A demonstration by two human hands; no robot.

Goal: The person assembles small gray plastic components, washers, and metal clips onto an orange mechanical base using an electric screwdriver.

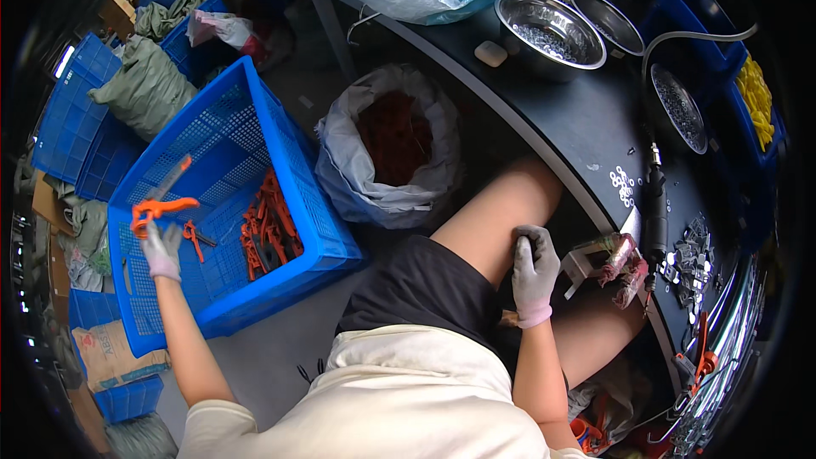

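Note:
My left hand (161,253), in a pale glove with a pink cuff, is over the left part of a large blue plastic crate (327,234). Its fingers hold an orange bar clamp (161,206) whose bar points up and away, slightly blurred. Below it in the crate lies a single small orange clamp (195,240), and a heap of orange and black clamps (270,229) fills the right end. My right hand (535,272), gloved and greyed at the fingertips, is by my thigh near the bench edge. Its fingers are curled, with nothing visible in them.
A white woven sack (340,153) of reddish-orange parts stands beside the crate. On the dark bench (544,106) are metal bowls (551,30), white washers (623,185), a power screwdriver (655,208), metal parts (693,259) and long metal bars (731,348). Blue crates (76,110) stand left.

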